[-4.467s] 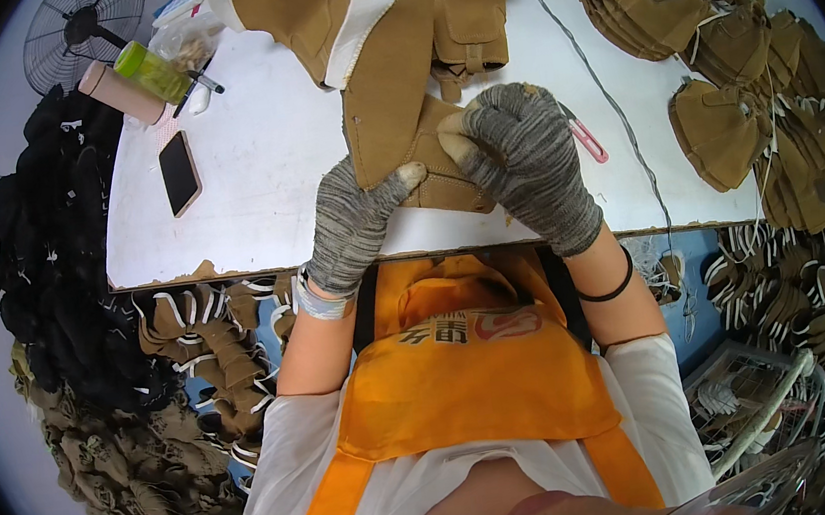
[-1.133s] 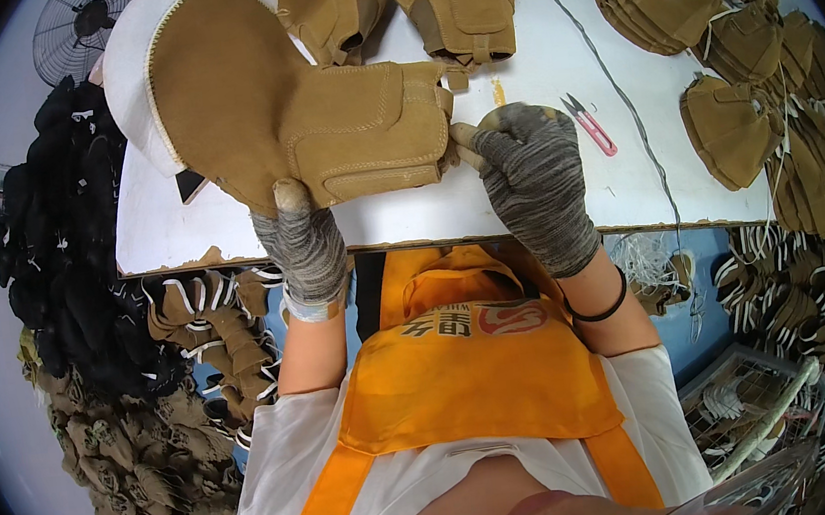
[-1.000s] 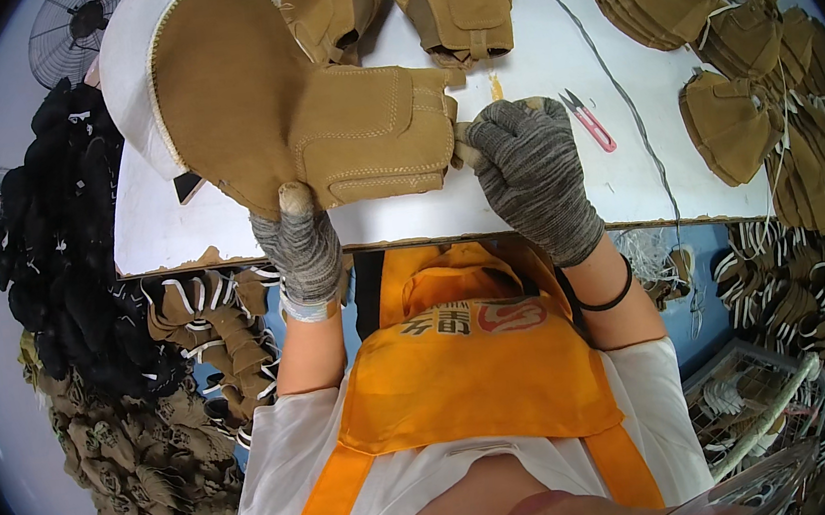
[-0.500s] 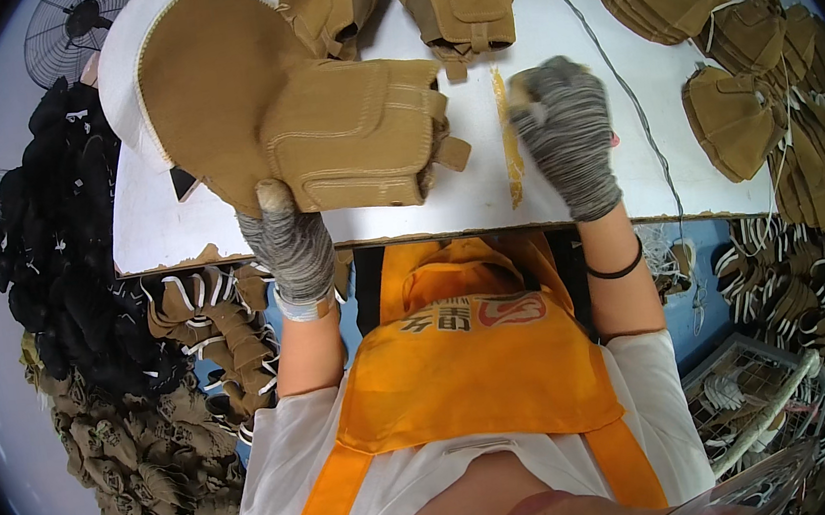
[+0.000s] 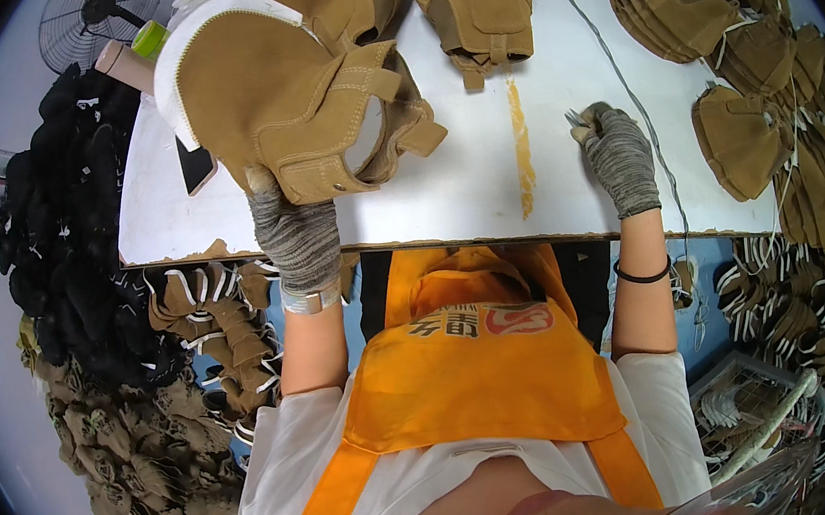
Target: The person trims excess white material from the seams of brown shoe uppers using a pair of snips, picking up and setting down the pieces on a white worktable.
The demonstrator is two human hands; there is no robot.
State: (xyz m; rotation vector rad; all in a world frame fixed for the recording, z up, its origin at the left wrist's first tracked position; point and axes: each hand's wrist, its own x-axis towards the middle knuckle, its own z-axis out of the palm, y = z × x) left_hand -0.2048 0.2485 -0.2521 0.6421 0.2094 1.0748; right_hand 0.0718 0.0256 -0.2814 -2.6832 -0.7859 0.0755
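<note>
My left hand (image 5: 296,231), in a grey knit glove, is closed on the lower edge of a brown boot upper (image 5: 233,100) and holds it tilted above the table. The upper has a white band along its rounded edge, and its shaft opening faces right, showing a pale lining and pull tabs. My gloved right hand (image 5: 619,160) is over the table's right part, fingers closed round small thread snips (image 5: 575,121); only their thin metal tips show. Two more brown boot uppers (image 5: 479,9) lie at the table's far side.
Stacked brown pieces (image 5: 742,137) tied with cord fill the right side of the white table (image 5: 447,204). A grey cable (image 5: 610,61) runs past my right hand. A phone (image 5: 196,168) lies at left. Black (image 5: 58,234) and brown piles stand beside the table; a fan (image 5: 96,24) is behind.
The boot upper has turned in my left hand, so its opening and lining now show. My right hand has moved right and slightly down, and metal tips now show at its fingers.
</note>
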